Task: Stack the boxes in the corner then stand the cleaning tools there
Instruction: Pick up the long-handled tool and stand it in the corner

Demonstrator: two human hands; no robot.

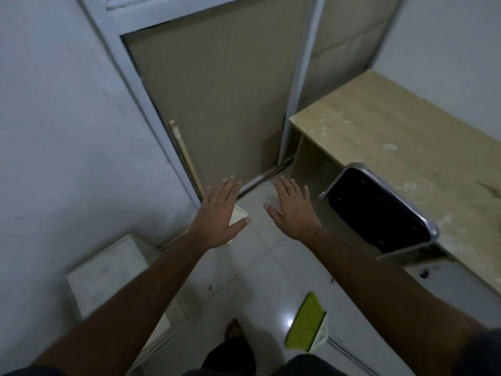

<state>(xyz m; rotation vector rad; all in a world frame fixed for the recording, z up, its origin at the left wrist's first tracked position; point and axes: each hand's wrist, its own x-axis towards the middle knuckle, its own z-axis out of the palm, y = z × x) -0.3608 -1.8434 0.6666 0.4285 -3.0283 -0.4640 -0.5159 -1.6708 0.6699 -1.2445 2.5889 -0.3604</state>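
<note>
Both arms out over the white tiled floor [271,280], left hand [219,215] and right hand [294,210] spread flat and holding nothing, white box [105,272] against the left wall, green brush head [306,327] lying below the right forearm, black chair [379,210] tucked at the wooden desk [406,126]

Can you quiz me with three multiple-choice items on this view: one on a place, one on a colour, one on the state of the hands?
1. Where is the white box?
A. on the desk
B. on the floor by the left wall
C. on the chair

2. What colour is the flat cleaning tool on the floor?
A. red
B. blue
C. yellow-green

3. How are the hands?
A. both open, holding nothing
B. both gripping a box
C. one holding a broom

Key: 1 B, it sits low against the left wall; 2 C, its pad shows yellow-green near the bottom edge; 3 A, the left hand and right hand have fingers spread over the tiles.
</note>
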